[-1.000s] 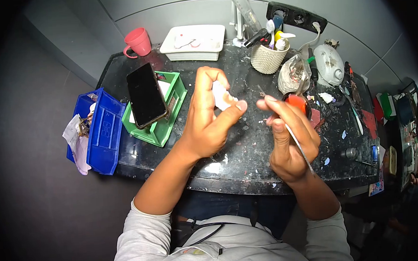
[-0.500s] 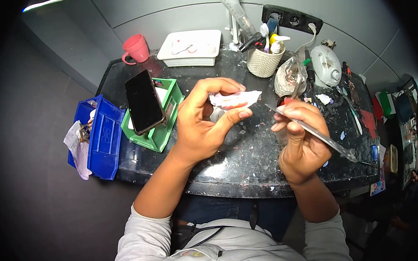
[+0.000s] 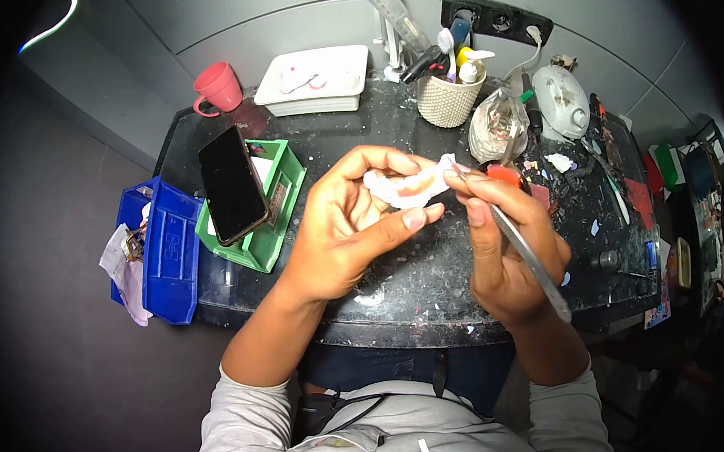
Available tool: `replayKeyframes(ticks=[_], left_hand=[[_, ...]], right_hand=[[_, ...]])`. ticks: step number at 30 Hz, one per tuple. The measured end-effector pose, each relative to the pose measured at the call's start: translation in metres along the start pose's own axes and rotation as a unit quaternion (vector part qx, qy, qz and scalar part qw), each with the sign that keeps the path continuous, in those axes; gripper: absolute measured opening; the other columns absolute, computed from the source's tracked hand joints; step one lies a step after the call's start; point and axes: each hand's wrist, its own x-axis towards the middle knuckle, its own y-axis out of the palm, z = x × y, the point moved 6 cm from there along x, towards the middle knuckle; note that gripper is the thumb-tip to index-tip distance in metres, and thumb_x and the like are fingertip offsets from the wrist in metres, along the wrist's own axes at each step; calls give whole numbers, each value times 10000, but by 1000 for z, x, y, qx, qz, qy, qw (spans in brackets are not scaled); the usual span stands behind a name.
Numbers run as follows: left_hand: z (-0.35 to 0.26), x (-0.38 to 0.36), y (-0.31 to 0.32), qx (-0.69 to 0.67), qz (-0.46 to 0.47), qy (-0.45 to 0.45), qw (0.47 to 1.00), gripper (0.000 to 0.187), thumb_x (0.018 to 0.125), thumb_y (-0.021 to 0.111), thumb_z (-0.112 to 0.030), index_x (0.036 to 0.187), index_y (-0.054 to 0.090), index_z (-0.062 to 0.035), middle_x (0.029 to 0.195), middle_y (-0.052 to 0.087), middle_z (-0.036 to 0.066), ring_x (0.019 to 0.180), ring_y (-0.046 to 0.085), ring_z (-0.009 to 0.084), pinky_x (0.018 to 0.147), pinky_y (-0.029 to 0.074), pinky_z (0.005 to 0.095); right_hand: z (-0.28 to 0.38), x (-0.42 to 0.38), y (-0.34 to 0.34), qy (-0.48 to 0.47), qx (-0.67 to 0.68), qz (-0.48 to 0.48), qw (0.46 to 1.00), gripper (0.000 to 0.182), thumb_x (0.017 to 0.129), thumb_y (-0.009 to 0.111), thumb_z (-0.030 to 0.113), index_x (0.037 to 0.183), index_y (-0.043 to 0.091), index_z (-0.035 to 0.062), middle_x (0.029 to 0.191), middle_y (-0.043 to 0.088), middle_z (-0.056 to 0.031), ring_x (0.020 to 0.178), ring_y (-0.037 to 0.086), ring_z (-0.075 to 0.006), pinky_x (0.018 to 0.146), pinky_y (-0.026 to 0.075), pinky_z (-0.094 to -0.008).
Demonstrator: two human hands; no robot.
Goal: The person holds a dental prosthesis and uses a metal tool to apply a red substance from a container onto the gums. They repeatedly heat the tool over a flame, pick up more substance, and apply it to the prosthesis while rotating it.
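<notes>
Over the black worktop (image 3: pixel 333 133), I saw the two hands brought closer together than half a second earlier: the left hand (image 3: pixel 338 243), half curled with its thumb apart from the fingers, had hold of the white piece (image 3: pixel 409 191), while the right hand (image 3: pixel 508 288) was closed in a pen-like pinch on a slim metal tool (image 3: pixel 532 260). The piece, now turned so more of its reddish patch faced me, sat between the hands, and the tool's working end had come to its right edge, which I judged put the two in working reach, though I couldn't tell whether the tip touched.
</notes>
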Motion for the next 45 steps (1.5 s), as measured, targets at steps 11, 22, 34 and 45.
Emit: replayKeyframes(ticks=[11,22,34,45], left_hand=[[-21,-14,8,15,21,97,995,286,991,638,-15,1222,515,99,1208,641,241,1113,689,275,911,636,411],[-34,-19,11,203,33,209,956,337,921,739,-11,1181,561,110,1151,684,265,1099,705,294,923,572,353],[-37,-19,11,277,25,251,927,340,893,773,-18,1156,596,106,1089,710,246,1042,728,292,868,588,344],[-40,-21,9,257,22,180,949,288,909,741,14,1144,597,99,1093,698,203,1053,710,234,896,574,325]], right_hand=[[29,14,-7,-103,-35,93,990,181,1020,616,115,1100,641,-45,1090,690,-251,985,727,-384,892,618,-447],[34,14,-7,-112,9,148,983,196,1029,591,154,1069,614,-36,1073,697,-230,1061,714,-416,926,618,-500],[30,14,-4,-111,10,134,985,183,1023,607,140,1063,627,-37,1041,709,-226,1043,722,-405,914,623,-492],[24,15,-6,-92,30,121,988,280,818,760,-38,1088,691,-6,1058,734,-177,1022,741,-359,845,648,-426]])
